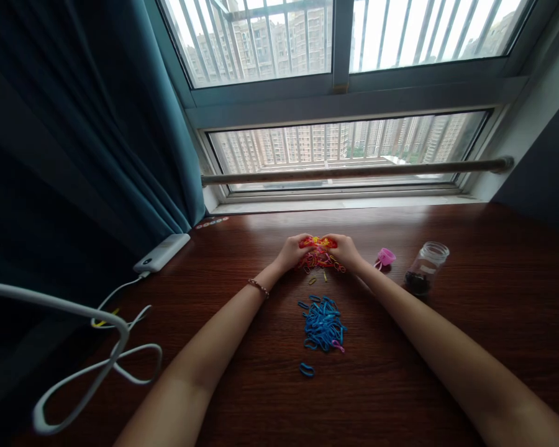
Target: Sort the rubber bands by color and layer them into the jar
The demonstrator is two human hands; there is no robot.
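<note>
I saw the left hand (291, 252) with its fingers curled closed on the left side of a bunch of red and yellow bands (316, 242), and the right hand (347, 251) closed likewise on its right side; how hard they pressed, I couldn't tell. The bunch sat between the two hands, bright, with yellow showing among the red, its ends covered by fingers. Loose reddish bands (319, 259) spilled at its near side on the dark wooden table (261, 391).

Well to the left of the grip I had a blue curtain (121, 105), a white cable (51, 298) and a white box (163, 252). A bracelet (259, 288) circled the left wrist. A heap of blue bands (325, 323) lay on the near side of the grip, between the forearms, with a pink band (338, 346) at its right edge.

Just right of the grip was a pink cup (386, 256), its inside unclear to me. Farther right, a clear jar (429, 256) held dark pieces (416, 284) at its bottom.
</note>
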